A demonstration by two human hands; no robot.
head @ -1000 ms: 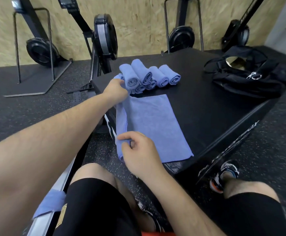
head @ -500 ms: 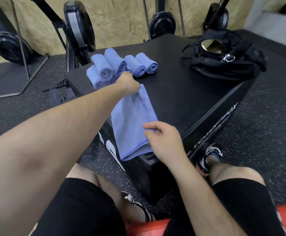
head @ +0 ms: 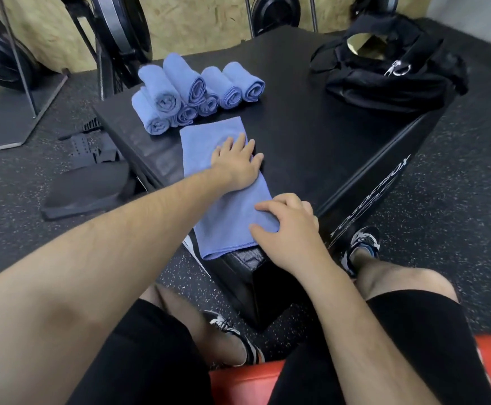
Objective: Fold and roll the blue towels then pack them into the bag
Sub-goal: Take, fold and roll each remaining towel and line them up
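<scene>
Our left grip [head: 235, 165] lies flat and unclenched on the folded towel [head: 226, 232]; our right grip [head: 285, 220] rests loose-fingered, holding nothing, on its edge. The towel's near end overhangs the table [head: 311, 147] and could slip off, we judge. Rolled towels [head: 191, 92] sit at 11 o'clock, the bag [head: 384, 83] at 2.

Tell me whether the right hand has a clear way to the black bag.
Probably yes: the right hand, resting on the flat towel, has only bare box top between it and the bag. The bag sits at the far corner, so expect a long stretch.
</scene>
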